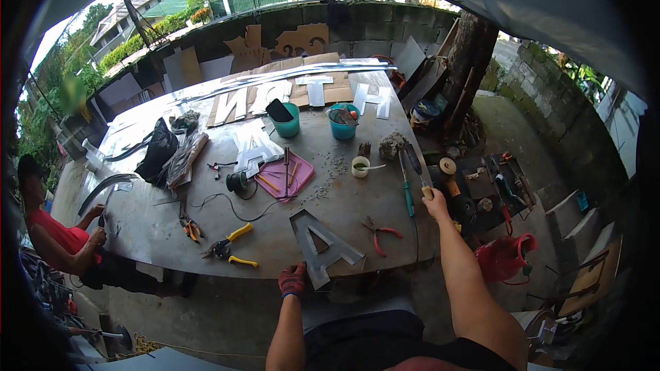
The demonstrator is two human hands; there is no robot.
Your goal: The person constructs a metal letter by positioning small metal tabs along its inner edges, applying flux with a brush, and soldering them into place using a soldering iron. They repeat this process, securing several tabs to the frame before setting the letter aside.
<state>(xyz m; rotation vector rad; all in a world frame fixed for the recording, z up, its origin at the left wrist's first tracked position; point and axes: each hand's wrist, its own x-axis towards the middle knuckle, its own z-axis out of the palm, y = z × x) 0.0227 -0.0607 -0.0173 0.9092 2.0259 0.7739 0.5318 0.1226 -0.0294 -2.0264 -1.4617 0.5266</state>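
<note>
My right hand (434,205) is closed round the wooden handle of a tool with a long dark head (413,159). Left of that tool lies a green-handled soldering iron (408,198), its cord running off the front edge. My left hand (292,279), in a red and dark glove, is at the table's front edge with its fingers curled; I cannot tell what is in them. Right beside it, a grey sheet-metal letter A (323,247) lies with one foot towards me. Red-handled pliers (381,233) lie right of the letter, yellow-handled snips (230,246) to its left.
On the metal table (158,233) stand two teal buckets (285,125), a white cup (360,166) and a pink tray (302,178). Shiny metal letters (316,89) lie behind. A person in red (62,240) works at the left. A red gas tank (505,258) stands right.
</note>
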